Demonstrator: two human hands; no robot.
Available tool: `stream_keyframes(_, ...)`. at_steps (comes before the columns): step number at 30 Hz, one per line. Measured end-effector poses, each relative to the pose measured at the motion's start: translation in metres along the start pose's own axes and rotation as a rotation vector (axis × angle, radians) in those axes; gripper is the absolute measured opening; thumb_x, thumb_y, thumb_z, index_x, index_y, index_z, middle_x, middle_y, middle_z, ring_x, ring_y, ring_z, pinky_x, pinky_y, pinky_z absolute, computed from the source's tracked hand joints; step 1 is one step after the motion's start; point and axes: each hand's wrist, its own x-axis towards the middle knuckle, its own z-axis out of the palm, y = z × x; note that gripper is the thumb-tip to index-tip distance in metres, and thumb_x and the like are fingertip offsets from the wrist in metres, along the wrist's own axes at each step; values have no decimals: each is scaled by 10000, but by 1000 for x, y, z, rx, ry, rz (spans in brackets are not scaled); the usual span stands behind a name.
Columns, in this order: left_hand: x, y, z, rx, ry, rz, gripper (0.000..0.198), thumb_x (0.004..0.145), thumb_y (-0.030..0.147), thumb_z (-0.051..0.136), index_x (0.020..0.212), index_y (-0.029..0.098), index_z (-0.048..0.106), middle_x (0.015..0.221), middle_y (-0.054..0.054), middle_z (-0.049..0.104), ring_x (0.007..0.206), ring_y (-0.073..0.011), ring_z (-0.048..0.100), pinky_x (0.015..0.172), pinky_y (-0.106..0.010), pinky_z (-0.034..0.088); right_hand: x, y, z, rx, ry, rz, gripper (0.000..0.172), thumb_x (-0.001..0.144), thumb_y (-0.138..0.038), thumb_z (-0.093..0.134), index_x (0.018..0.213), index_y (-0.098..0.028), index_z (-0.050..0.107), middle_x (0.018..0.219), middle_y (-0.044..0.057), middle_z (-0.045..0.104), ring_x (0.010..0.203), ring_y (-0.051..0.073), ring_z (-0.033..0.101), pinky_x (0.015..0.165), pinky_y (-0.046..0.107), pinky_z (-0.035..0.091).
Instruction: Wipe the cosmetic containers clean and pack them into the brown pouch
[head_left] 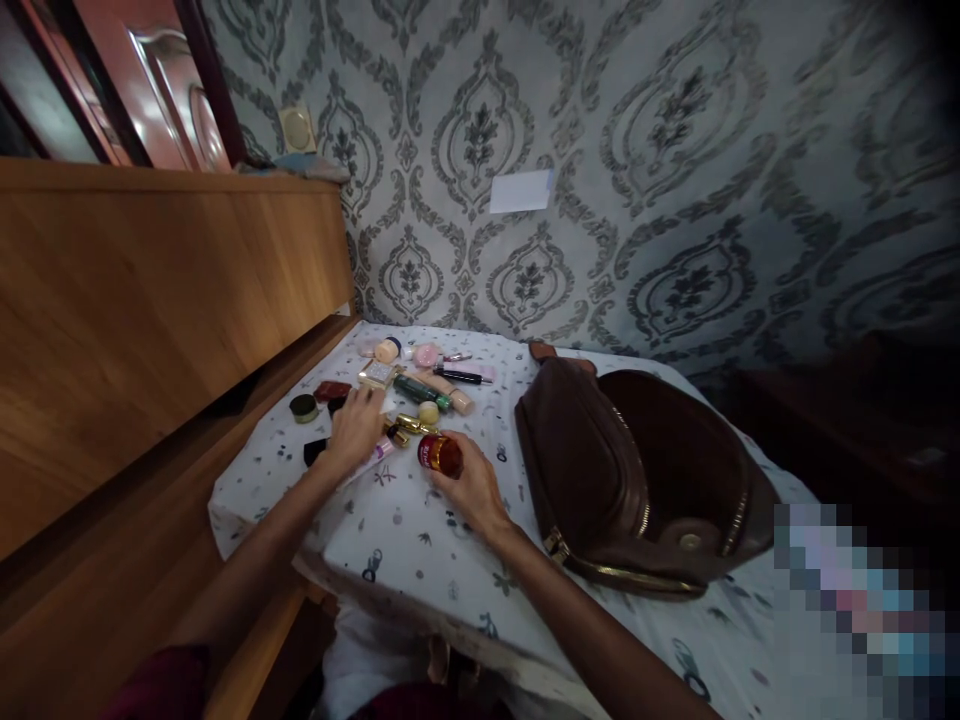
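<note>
My right hand [476,490] is closed around a small dark-red bottle or jar [431,452] with a gold band, tilted just above the cloth. Among the cosmetics, my left hand [356,430] is closed, fingers curled downward; what they hold, if anything, is hidden. Around it lie a dark green tube [421,390], a beige tube [457,402], gold lipstick-like tubes [411,424] and a small yellow jar [428,412]. A dark round jar [304,408] and a reddish-brown item [332,390] are to its left. Beyond are a glittery compact [376,373] and a black tube [463,376].
A brown leather bag [585,480] stands on the right of the patterned cloth [420,545], its gold zip partly undone. A wooden panel [172,280] borders the left side. Behind rises a wallpapered wall [480,130] with a white card-like rectangle [520,191].
</note>
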Motion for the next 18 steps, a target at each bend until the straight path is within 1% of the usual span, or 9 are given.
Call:
stream_keyframes(3,2,-22,-9,171,-38,-33,219,860,228,549,1068,186,604,1166,-160,575,1172,-362,479,892,-447,467,10,-9,-1,-213,-70,41,533,715,-217,698,1236,-200,587,1032,74,589,912,253,612,827,383,488)
stream_keyframes(6,2,-32,-11,284,-92,-20,234,848,271,570,1062,190,618,1133,-150,600,1126,-351,505,876,-434,477,20,-17,6,-259,-122,68,499,722,-237,721,1205,-179,609,986,75,549,834,252,594,775,386,476)
stream_keyframes(8,2,-33,-11,328,-112,1,255,849,261,547,1082,181,614,1142,-154,606,1110,-348,513,889,-445,470,22,-19,13,-216,-121,69,496,731,-212,716,1211,-163,599,1010,84,537,849,248,586,798,388,475)
stream_keyframes(10,3,-33,-9,361,-126,24,273,845,251,532,1091,163,609,1127,-168,619,1100,-360,521,888,-464,467,21,-18,17,-173,-93,72,513,755,-201,695,1250,-164,567,1036,82,534,876,236,586,839,381,478)
stream_keyframes(12,6,-32,-8,424,-142,31,281,857,280,508,1096,169,604,1091,-166,643,1089,-373,536,833,-460,486,16,-15,17,-159,-66,83,552,751,-195,696,1280,-190,535,1050,62,533,866,204,588,854,354,488)
stream_keyframes(15,10,-29,-7,504,-183,54,290,871,303,472,1099,180,603,1066,-167,675,1089,-389,557,768,-442,496,4,-10,10,-106,-53,91,588,743,-152,680,1298,-240,506,1089,31,521,723,129,572,826,329,506)
stream_keyframes(16,11,-28,-8,518,-194,75,294,879,306,453,1095,175,603,1057,-171,682,1081,-388,568,768,-438,492,-1,-10,7,-91,-49,89,573,749,-139,672,1289,-244,514,1095,25,520,686,112,560,819,326,508)
stream_keyframes(18,12,-24,-15,533,-214,120,315,909,330,399,1077,158,603,1040,-178,688,1048,-371,598,784,-423,483,-10,-10,-1,-75,-41,77,489,768,-135,664,1236,-232,559,1082,20,528,664,98,552,804,312,506)
